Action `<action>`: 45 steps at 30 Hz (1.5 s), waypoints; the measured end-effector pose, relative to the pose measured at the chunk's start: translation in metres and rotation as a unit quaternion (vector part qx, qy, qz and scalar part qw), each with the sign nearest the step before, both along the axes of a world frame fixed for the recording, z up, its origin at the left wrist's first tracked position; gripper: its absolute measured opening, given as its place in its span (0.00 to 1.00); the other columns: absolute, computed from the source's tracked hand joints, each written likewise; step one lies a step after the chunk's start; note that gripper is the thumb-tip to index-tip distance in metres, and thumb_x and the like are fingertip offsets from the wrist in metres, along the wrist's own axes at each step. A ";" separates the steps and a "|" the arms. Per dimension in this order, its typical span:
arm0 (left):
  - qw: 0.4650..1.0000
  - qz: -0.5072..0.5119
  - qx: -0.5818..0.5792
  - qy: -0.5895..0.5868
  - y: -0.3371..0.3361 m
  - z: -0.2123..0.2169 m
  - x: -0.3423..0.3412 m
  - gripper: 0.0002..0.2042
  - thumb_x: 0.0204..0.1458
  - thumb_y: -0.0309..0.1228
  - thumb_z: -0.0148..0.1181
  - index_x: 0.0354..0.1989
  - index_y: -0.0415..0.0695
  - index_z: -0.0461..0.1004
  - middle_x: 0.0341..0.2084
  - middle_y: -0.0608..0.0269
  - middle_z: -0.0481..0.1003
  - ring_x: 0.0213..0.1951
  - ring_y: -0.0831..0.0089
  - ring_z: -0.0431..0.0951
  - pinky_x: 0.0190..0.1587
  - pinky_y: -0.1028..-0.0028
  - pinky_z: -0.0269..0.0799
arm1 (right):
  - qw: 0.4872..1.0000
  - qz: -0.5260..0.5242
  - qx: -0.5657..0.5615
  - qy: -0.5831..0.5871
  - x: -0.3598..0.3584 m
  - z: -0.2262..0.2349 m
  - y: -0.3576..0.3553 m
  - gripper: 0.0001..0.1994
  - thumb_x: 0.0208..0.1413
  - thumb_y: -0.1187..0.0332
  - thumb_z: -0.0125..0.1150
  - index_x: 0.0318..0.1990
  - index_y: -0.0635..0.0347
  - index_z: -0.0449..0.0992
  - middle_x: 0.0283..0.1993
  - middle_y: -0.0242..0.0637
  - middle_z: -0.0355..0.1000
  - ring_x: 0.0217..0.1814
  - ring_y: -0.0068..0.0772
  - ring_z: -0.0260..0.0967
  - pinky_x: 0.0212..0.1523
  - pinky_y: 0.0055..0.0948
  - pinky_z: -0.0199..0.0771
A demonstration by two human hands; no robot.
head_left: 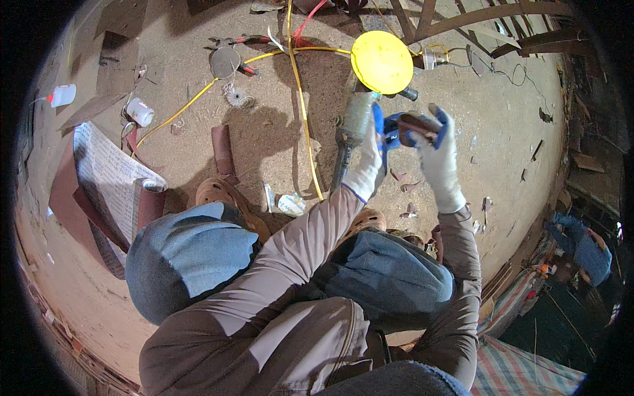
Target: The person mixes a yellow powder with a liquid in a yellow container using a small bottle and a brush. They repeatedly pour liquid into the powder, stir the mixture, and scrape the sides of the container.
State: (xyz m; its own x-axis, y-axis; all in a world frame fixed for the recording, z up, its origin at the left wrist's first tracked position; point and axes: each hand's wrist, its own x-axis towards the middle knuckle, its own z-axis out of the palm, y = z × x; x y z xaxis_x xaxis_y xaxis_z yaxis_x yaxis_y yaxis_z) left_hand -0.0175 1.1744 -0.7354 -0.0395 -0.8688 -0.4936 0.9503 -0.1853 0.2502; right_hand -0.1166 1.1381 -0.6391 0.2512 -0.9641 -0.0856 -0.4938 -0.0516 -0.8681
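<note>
Daylight-like brightness covers most of the floor (512,191), with a soft, broad shadow (264,148) spread ahead and to the left, so light seems to come from behind and to the right. A bright patch strikes the left trouser knee (198,244), deep folds darkening beside it. The yellow disc (382,63) glows almost flat, washed of detail. The left hand (367,158) and right hand (438,158) look pale, slightly soft. Dimness swallows the far right side; straight edges bow toward the black circular rim.
</note>
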 end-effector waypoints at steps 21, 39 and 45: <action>0.974 -0.023 0.003 -0.223 0.016 0.015 0.006 0.12 0.59 0.29 0.61 0.49 0.37 0.79 0.41 0.61 0.80 0.43 0.72 0.79 0.51 0.72 0.74 | 0.992 -0.042 0.112 0.033 -0.010 -0.016 -0.007 0.22 0.62 0.72 0.64 0.62 0.68 0.69 0.49 0.41 0.77 0.48 0.28 0.74 0.49 0.27 0.76; 0.641 -0.361 0.253 -0.628 0.065 -0.073 0.029 0.34 0.38 0.47 0.73 0.53 0.42 0.70 0.51 0.46 0.71 0.56 0.49 0.73 0.59 0.56 0.69 | 0.995 -0.094 0.012 0.006 -0.036 -0.014 -0.042 0.14 0.59 0.72 0.67 0.51 0.68 0.78 0.43 0.35 0.79 0.44 0.23 0.75 0.45 0.25 0.76; 0.796 -0.265 0.193 -0.509 0.075 -0.101 0.035 0.24 0.52 0.46 0.67 0.49 0.40 0.73 0.35 0.54 0.80 0.36 0.61 0.81 0.38 0.63 0.77 | 0.993 -0.089 -0.005 0.074 -0.023 -0.010 -0.074 0.16 0.62 0.69 0.65 0.55 0.65 0.77 0.47 0.36 0.79 0.47 0.24 0.75 0.49 0.24 0.76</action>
